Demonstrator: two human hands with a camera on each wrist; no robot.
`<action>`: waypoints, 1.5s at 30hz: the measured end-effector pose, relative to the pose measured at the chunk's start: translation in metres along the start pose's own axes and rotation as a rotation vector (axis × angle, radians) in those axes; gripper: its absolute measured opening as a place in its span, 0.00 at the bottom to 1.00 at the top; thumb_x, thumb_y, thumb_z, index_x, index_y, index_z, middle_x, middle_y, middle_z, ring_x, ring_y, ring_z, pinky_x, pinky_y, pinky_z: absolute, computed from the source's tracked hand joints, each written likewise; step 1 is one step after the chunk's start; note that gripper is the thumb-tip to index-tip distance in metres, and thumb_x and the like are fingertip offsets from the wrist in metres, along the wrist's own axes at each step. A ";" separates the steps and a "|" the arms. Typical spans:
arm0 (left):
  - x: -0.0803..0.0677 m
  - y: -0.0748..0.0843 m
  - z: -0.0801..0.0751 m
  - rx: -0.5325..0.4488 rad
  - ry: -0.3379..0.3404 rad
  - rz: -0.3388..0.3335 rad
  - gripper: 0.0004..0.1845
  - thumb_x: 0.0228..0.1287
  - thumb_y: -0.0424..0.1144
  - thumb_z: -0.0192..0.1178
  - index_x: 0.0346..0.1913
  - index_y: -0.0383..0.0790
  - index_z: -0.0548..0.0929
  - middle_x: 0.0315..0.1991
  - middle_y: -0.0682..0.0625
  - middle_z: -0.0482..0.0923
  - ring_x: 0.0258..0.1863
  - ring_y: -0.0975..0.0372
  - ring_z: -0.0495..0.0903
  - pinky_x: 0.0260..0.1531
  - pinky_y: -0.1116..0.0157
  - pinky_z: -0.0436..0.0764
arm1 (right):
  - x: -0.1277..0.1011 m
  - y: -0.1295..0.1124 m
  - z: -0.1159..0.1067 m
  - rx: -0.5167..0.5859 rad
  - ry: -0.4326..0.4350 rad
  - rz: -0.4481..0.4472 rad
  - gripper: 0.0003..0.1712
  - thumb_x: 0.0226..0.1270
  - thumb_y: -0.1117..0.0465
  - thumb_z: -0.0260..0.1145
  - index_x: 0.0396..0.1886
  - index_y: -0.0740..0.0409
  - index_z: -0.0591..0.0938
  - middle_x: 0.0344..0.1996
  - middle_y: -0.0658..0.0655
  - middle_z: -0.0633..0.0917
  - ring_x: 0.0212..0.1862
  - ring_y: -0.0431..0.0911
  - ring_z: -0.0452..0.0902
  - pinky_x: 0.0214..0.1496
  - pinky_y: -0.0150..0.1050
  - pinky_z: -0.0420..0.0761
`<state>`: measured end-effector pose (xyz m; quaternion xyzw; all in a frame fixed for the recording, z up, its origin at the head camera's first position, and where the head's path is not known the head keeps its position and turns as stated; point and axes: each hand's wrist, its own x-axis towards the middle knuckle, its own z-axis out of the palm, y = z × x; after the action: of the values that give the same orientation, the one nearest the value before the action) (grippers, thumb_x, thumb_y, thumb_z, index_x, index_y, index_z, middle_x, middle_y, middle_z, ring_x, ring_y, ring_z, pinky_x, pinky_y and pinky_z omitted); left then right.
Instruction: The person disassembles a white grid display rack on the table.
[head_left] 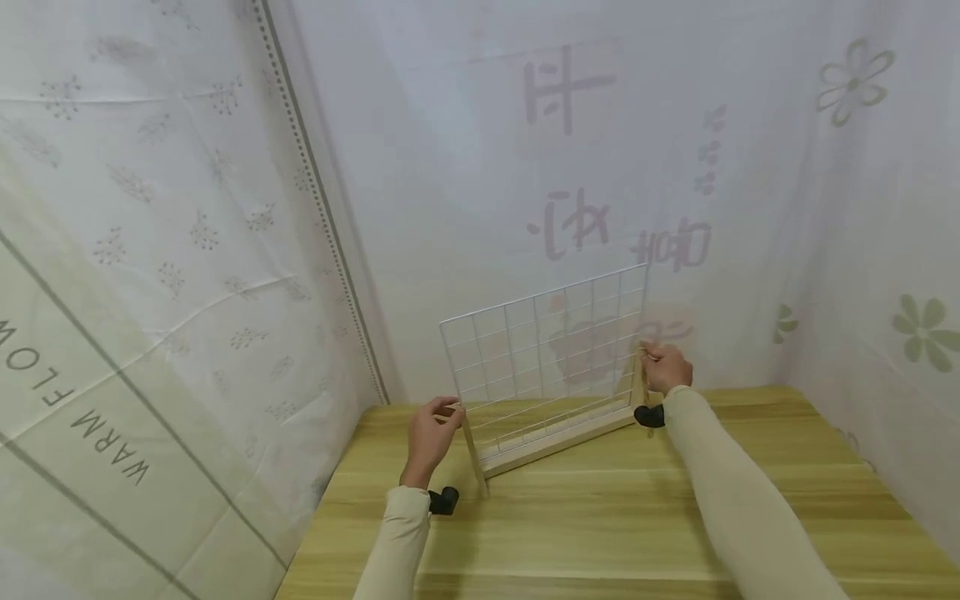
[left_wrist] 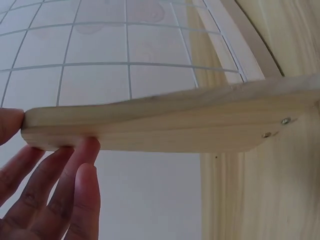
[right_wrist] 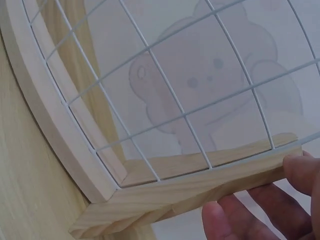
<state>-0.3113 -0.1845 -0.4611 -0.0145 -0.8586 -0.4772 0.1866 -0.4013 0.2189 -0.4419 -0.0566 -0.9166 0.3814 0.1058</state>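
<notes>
A white wire grid (head_left: 536, 295) stands upright in a wooden stand on the table, its bottom wires along a wooden crossbar (head_left: 555, 440). My left hand (head_left: 430, 437) pinches the upper end of the left side board (left_wrist: 150, 125), thumb on one edge and fingertips on the other. Two screw heads (left_wrist: 285, 120) show near that board's lower end. At the other side, my right hand (head_left: 667, 368) holds the top of the right side board (right_wrist: 195, 195) between thumb and fingers. The grid's side wire runs along a groove in this board.
The wood-grain table (head_left: 600, 533) lies beneath the stand. Patterned white curtains (head_left: 450, 167) hang behind it and on both sides. Black wrist-worn devices (head_left: 444, 501) sit by each sleeve, close to the stand's side boards.
</notes>
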 end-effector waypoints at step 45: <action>-0.090 0.027 -0.015 -0.250 0.047 -0.029 0.11 0.61 0.40 0.61 0.42 0.37 0.79 0.43 0.44 0.83 0.45 0.52 0.81 0.32 0.71 0.79 | -0.038 -0.042 0.048 0.271 0.023 -0.034 0.37 0.67 0.49 0.57 0.70 0.57 0.58 0.62 0.66 0.72 0.60 0.60 0.71 0.58 0.55 0.72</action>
<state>-0.2175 -0.1681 -0.4624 -0.0142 -0.7879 -0.5835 0.1965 -0.3770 0.1498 -0.4508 -0.0309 -0.8563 0.4991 0.1294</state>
